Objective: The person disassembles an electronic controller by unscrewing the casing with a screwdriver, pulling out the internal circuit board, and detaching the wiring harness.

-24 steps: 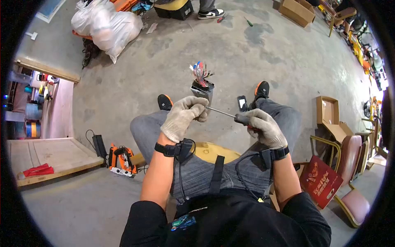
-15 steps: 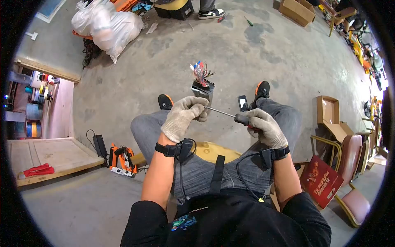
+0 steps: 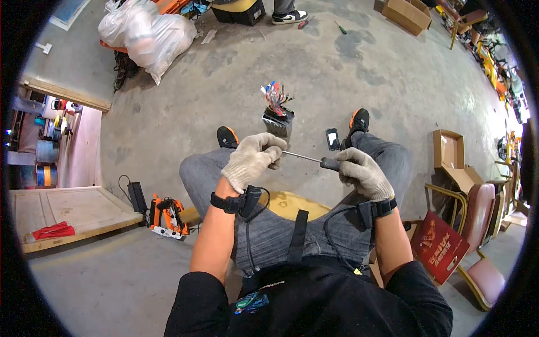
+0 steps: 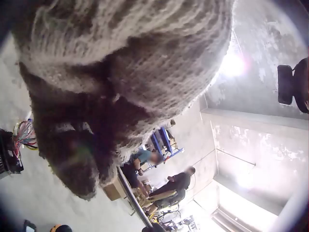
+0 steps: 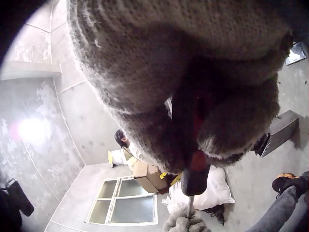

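Screwdriver (image 3: 329,163) lies crosswise, our right hand (image 3: 365,173) gripping its handle, left hand (image 3: 254,159), nearer the wired box (image 3: 278,122), pinching its shaft.

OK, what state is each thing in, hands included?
Left hand: fingers curled at the shaft's tip end
Right hand: gripping the handle
Screwdriver: held between both hands
Wires: splayed out
Finned box: on the floor
Phone: face up, screen bright
Cardboard box: open
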### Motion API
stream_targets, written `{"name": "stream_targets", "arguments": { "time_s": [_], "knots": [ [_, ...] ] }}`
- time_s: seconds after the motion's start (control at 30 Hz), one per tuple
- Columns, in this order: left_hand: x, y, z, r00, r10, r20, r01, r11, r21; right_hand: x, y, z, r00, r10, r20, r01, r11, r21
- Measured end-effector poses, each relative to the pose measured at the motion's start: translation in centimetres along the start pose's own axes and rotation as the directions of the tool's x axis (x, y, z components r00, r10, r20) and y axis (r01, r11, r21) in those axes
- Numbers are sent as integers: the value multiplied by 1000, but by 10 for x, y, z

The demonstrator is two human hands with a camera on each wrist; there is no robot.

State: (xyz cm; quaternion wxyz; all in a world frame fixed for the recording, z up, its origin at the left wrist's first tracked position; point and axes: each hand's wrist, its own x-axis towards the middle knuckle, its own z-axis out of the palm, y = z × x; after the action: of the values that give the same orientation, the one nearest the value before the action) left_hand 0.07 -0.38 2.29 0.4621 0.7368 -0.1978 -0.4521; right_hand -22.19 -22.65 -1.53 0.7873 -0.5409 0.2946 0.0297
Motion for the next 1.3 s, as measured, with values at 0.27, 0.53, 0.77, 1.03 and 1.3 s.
{"name": "stream_targets", "arguments": {
  "time_s": [0.27, 0.53, 0.77, 1.03, 1.3],
  "knots": [
    [2, -5, 2, 1000, 14, -8, -14, 997, -73, -1, 0, 2, 999, -9, 49, 10, 1000, -22],
    [-2, 0, 5, 999, 35, -5, -35, 982, -188, 0, -2, 2, 997, 13, 73, -5, 995, -101],
    [1, -10, -10, 988, 55, -145, -89, 967, -240, 3, -8, -12, 997, -66, -46, 73, 982, 175],
    [53, 37, 11, 995, -81, 54, 29, 779, 627, 57, -76, -30, 962, -252, -103, 269, 939, 213],
    [209, -35, 74, 911, 68, 406, -397, -113, 911, 130, -69, -44, 958, -143, -250, 243, 869, 432]
  ]
}}
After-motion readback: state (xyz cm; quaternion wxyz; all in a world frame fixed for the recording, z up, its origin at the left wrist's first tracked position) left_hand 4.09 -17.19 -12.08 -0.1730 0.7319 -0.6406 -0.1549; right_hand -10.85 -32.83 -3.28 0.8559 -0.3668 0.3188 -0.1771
